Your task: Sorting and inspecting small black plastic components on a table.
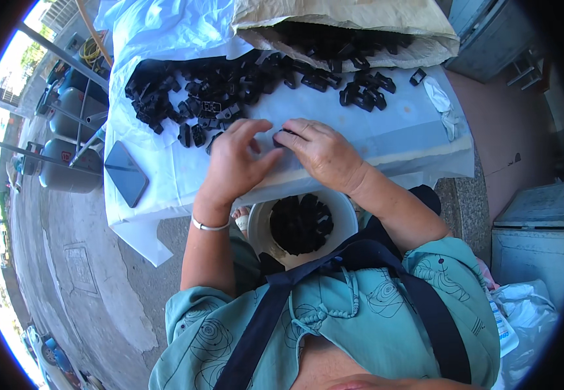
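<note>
My left hand (pixel 236 159) and my right hand (pixel 321 153) meet over the white-covered table (pixel 399 140), fingertips pinching one small black plastic part (pixel 281 136) between them. A heap of the same black plastic parts (pixel 191 91) lies just beyond my left hand. More of them (pixel 366 91) lie scattered beyond my right hand. Below the table edge, between my arms, a white bucket (pixel 346 209) holds several black parts. A thin white bracelet circles my left wrist.
A tan sack (pixel 360 19) at the table's far side spills black parts from its mouth. A dark phone (pixel 126 172) lies on the table's left corner. Grey gas cylinders (pixel 67 172) stand at left. A white box (pixel 532 237) and plastic bags (pixel 523 318) sit at right.
</note>
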Available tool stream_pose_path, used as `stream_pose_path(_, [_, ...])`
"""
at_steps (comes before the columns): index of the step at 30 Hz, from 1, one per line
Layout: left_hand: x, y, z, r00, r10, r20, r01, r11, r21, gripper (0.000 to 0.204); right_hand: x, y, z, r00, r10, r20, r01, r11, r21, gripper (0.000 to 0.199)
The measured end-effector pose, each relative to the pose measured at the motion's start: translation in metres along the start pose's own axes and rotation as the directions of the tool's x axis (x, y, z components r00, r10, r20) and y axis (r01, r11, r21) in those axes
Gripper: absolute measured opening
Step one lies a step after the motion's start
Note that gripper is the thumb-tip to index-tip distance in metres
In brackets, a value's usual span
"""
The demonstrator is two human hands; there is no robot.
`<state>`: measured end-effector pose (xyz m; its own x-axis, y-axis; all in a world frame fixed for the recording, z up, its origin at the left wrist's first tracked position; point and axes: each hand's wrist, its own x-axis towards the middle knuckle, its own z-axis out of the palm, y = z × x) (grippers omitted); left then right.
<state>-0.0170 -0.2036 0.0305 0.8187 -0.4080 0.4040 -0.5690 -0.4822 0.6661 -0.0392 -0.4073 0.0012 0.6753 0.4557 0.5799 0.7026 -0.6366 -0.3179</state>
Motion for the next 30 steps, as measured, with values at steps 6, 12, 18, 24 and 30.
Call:
stream_pose_path(6, [-0.025,-0.016,-0.027,0.966,-0.182,-0.185,0.257,0.753,0.605,0.036,-0.004,-0.003,-0.002,1.000,-0.001,0.014,0.000,0.998,0.064,0.036])
stream_pose_path(12, [-0.007,-0.006,0.007,0.983,-0.144,-0.111,0.158,0.978,0.134,0.034,0.003,0.052,-0.057,0.971,0.201,-0.131,-0.237,0.889,-0.391,0.034])
stream_pose_path(18, [0.007,-0.018,0.033,0.996,-0.007,-0.093,0.022,0.986,0.164,0.034,0.001,0.062,-0.050,0.958,0.286,-0.024,-0.276,0.896,-0.349,0.028])
stream_pose_path(24, [0.000,-0.003,0.022,0.998,-0.043,-0.044,0.052,0.977,0.207,0.038,0.006,0.055,-0.045,0.948,0.318,-0.023,-0.310,0.904,-0.294,0.026])
stream_pose_path(30, [0.001,0.010,0.003,0.992,-0.095,0.079,0.084,0.986,0.144,0.035,0.006,0.051,-0.044,0.952,0.305,-0.041,-0.299,0.887,-0.353,0.026])
